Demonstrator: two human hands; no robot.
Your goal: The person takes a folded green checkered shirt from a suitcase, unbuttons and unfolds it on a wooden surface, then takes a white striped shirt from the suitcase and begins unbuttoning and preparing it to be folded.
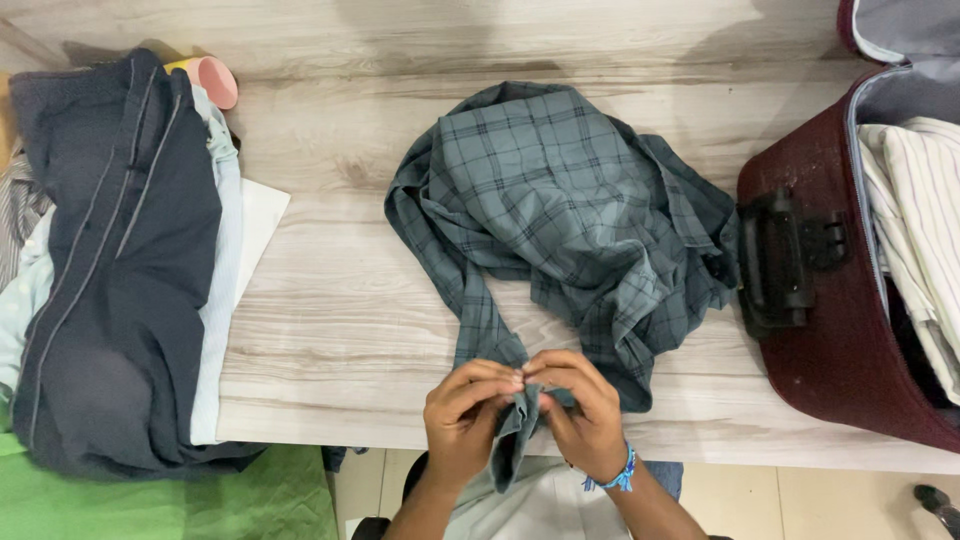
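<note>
Fingertips of both hands meet at the near edge of the wooden table [340, 330], pinching a narrow strip of the grey-green checked shirt [570, 210] between them. The left hand [462, 418] and the right hand [583, 412] are pressed close together, thumbs and forefingers closed on the cloth, and the end of that strip, which looks like a sleeve, hangs down over the table's edge just below the knuckles. A blue beaded bracelet [620, 478] sits on the right wrist.

From the hands the sleeve runs up to the rest of the shirt, which lies crumpled in a loose heap in the middle of the table, beyond the hands. To the right of the shirt, touching or nearly touching its hem, stands an open dark red suitcase [830, 330] with a black handle [775, 262] facing the shirt; striped pale clothes [915, 200] lie inside it. To the left of the shirt, well apart from it, is a pile of folded garments [120, 260] with a dark navy one on top. A pink cup [215, 80] peeks out behind that pile, and green cloth [200, 500] shows at its near side
</note>
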